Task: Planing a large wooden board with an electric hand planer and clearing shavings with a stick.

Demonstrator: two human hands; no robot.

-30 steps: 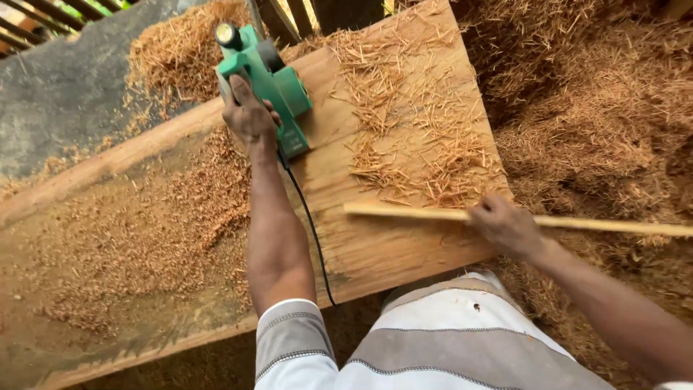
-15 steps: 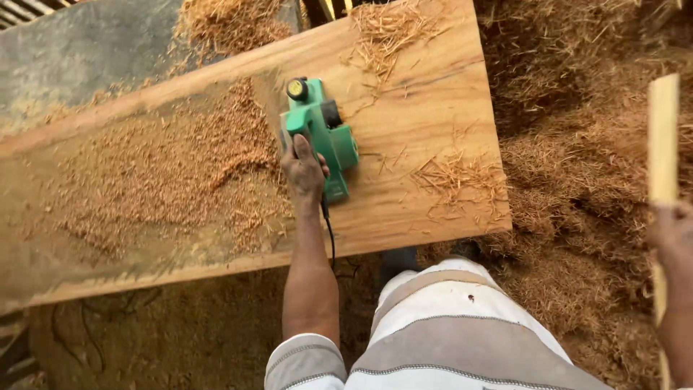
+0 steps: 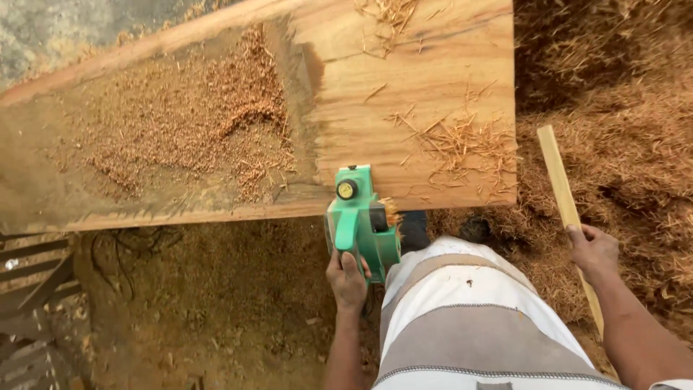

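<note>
Pulled back since earlier: green electric hand planer (image 3: 361, 224) now at wide wooden plank's (image 3: 419, 94) near edge, 6 o'clock. Left hand (image 3: 347, 279) clamped on handle. Right hand (image 3: 593, 249) clamped on thin wooden strip (image 3: 559, 177), 3 o'clock. Sawdust pile (image 3: 195, 123) at 10 o'clock.

Green planer (image 3: 361, 227) showing a yellow knob, pale golden plank (image 3: 419, 79) showing brown grain streaks, reddish-brown shavings (image 3: 188, 123) covering it, tan stick (image 3: 559, 180), grey-and-white striped shirt (image 3: 469, 318)
</note>
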